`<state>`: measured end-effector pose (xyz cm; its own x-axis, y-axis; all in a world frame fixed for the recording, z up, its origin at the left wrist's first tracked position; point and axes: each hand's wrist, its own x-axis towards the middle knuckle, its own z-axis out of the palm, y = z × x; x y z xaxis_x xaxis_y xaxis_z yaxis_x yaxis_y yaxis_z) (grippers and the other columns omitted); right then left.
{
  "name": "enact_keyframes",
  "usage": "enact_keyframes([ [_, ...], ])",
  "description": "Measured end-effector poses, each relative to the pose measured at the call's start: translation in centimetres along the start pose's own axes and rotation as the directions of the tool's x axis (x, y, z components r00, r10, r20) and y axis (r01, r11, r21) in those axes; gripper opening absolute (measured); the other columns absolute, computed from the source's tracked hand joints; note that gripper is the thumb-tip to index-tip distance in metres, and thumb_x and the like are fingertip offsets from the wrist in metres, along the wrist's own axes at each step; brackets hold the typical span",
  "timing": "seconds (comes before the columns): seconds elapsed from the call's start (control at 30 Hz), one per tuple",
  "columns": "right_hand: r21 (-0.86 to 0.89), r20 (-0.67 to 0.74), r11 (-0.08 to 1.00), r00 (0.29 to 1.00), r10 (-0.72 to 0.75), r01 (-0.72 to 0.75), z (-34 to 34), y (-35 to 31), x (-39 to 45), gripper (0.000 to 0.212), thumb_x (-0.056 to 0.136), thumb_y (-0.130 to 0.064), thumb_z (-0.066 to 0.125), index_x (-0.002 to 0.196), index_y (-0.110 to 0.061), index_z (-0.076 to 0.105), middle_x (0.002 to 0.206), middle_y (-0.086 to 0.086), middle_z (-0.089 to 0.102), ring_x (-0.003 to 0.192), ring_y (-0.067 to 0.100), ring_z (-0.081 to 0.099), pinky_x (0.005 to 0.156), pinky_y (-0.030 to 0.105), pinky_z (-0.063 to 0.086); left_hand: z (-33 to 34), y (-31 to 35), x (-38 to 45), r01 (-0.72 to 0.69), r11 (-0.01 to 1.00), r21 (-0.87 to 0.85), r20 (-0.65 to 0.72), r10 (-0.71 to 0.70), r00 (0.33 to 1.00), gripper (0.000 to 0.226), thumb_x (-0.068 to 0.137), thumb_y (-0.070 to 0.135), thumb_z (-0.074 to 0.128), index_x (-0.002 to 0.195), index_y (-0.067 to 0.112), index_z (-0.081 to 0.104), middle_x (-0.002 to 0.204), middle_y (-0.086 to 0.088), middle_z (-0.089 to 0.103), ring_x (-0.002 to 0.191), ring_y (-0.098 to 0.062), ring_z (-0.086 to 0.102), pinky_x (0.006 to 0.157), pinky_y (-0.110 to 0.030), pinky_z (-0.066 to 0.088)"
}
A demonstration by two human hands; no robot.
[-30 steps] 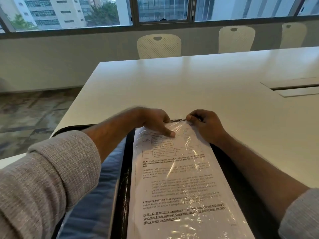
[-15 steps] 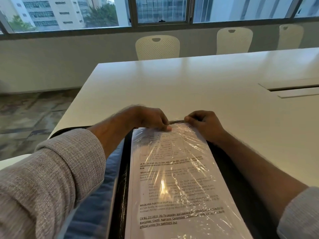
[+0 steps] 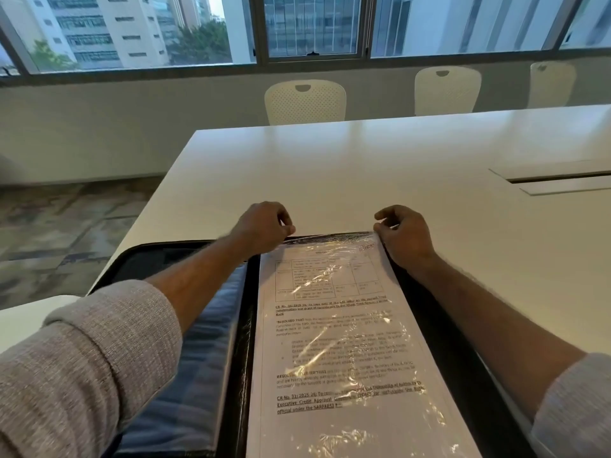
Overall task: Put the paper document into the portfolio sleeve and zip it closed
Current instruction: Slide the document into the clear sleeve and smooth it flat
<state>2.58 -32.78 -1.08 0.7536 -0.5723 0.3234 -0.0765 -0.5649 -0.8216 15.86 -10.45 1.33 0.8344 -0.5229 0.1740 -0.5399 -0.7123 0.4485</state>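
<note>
The paper (image 3: 334,342) already lay inside the sleeve (image 3: 370,434), both hands (image 3: 264,228) (image 3: 405,238) pinching its top corners; the portfolio (image 3: 185,385) was unzipped.

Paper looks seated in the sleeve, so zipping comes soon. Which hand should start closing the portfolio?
Probably the left hand: it lies over the open cover. The right hand pinches the sleeve corner.

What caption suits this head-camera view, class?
Both hands, left hand and right hand, pinch the top corners of a clear sleeve holding a printed document in an open black portfolio.
</note>
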Motion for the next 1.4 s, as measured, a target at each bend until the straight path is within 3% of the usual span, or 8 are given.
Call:
enact_keyframes([
  [0.2,-0.177,0.12,0.955,0.968,-0.22,0.239,-1.1,-1.4,-3.2,0.016,0.09,-0.017,0.062,0.105,-0.014,0.066,0.1,0.002,0.07,0.075,-0.002,0.055,0.066,0.01,0.038,0.2,0.3,-5.4,-0.21,0.972,0.104,0.025,0.209,0.978,0.028,0.085,0.049,0.065,0.102,0.027,0.065,0.111,0.004,0.06,0.096,-0.011,0.055,0.077,-0.027,0.042],
  [0.3,-0.279,0.333,0.919,0.926,-0.179,0.278,-1.1,-1.5,-5.5,0.049,0.089,-0.045,0.061,0.129,-0.017,0.054,0.131,0.004,0.059,0.108,0.016,0.057,0.086,0.027,0.041,0.8,0.5,-8.2,-0.195,0.952,0.235,0.155,0.161,0.975,0.066,0.081,0.071,0.052,0.131,0.027,0.053,0.141,0.002,0.048,0.123,-0.019,0.047,0.097,-0.039,0.039],
  [0.43,-0.528,0.598,0.764,0.801,0.025,0.37,-1.4,-0.8,-7.7,0.094,0.082,-0.079,0.032,0.152,-0.017,0.017,0.161,0.003,0.016,0.147,0.019,0.013,0.117,0.044,0.014,1.6,0.0,-10.3,-0.171,0.937,0.305,0.342,0.06,0.938,0.099,0.078,0.085,0.027,0.154,0.024,0.01,0.163,-0.001,0.005,0.149,-0.021,0.003,0.118,-0.045,0.008],
  [0.77,-0.608,0.578,0.724,0.807,0.121,0.327,-1.5,0.2,-7.7,0.116,0.067,-0.094,0.011,0.153,-0.018,-0.002,0.163,0.001,-0.007,0.149,0.018,-0.006,0.117,0.045,-0.001,2.3,-0.2,-11.3,-0.123,0.944,0.306,0.278,0.035,0.96,0.104,0.074,0.09,0.019,0.154,0.025,0.001,0.163,0.003,-0.006,0.149,-0.016,-0.005,0.117,-0.04,-0.001],
  [0.9,-0.498,0.474,0.818,0.88,-0.023,0.29,-1.7,0.6,-8.3,0.102,0.075,-0.085,0.035,0.149,-0.017,0.024,0.157,0.004,0.027,0.143,0.024,0.023,0.116,0.046,0.021,2.1,-0.1,-11.5,-0.119,0.951,0.284,0.252,0.046,0.967,0.104,0.075,0.088,0.024,0.154,0.023,0.009,0.163,0.001,0.002,0.149,-0.017,0.001,0.118,-0.041,0.005],
  [1.03,-0.262,0.2,0.963,0.98,0.0,0.054,-2.5,0.8,-7.7,0.06,0.085,-0.047,0.065,0.131,-0.011,0.05,0.127,0.008,0.058,0.116,0.027,0.053,0.096,0.047,0.047,2.1,1.7,-10.2,-0.109,0.961,0.253,0.149,0.073,0.986,0.091,0.08,0.081,0.036,0.149,0.022,0.03,0.158,-0.001,0.027,0.144,-0.021,0.023,0.115,-0.044,0.019],
  [1.17,-0.155,0.166,0.987,0.984,0.07,-0.044,-3.4,0.6,-6.7,0.039,0.09,-0.026,0.064,0.123,-0.006,0.057,0.114,0.008,0.065,0.096,0.019,0.059,0.077,0.027,0.046,2.1,4.7,-7.2,-0.166,0.969,0.183,0.113,0.147,0.983,0.068,0.087,0.065,0.05,0.142,0.025,0.042,0.148,0.0,0.042,0.134,-0.023,0.039,0.108,-0.045,0.029],
  [1.4,-0.098,0.171,0.99,0.978,0.115,-0.099,-2.9,0.2,-4.0,0.012,0.087,-0.018,0.068,0.089,-0.008,0.074,0.091,0.006,0.073,0.071,0.011,0.061,0.069,0.03,0.051,2.5,7.2,-2.8,-0.036,0.994,0.106,0.264,0.007,0.965,0.051,0.091,0.049,0.057,0.133,0.02,0.052,0.124,-0.002,0.062,0.108,-0.021,0.057,0.093,-0.04,0.046],
])
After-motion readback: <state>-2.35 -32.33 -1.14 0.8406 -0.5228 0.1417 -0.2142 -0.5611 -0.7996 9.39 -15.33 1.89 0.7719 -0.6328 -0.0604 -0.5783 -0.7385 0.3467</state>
